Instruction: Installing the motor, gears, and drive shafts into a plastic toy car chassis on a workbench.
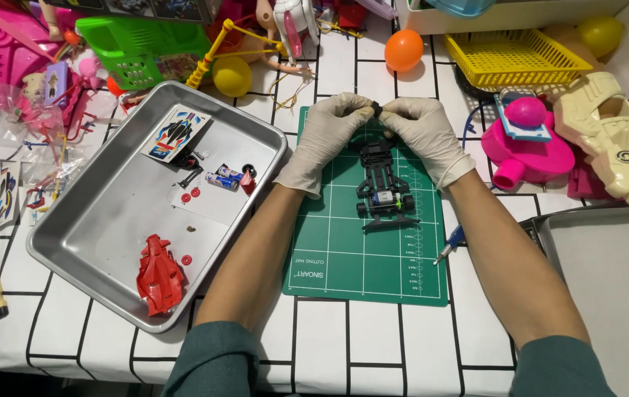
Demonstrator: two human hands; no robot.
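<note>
Head view: left hand (327, 136) and right hand (423, 132) pinched one small black part (377, 109) above the chassis (384, 187); firm, squared fingertip pressure suited it best.

small black part (377, 109) mostly hidden between fingertips

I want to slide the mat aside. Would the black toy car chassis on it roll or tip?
The black toy car chassis probably rolls easily, since it sits on small wheels on the smooth green cutting mat. It looks low and wide, so tipping seems unlikely. Being open plastic framework, it is likely light.
</note>
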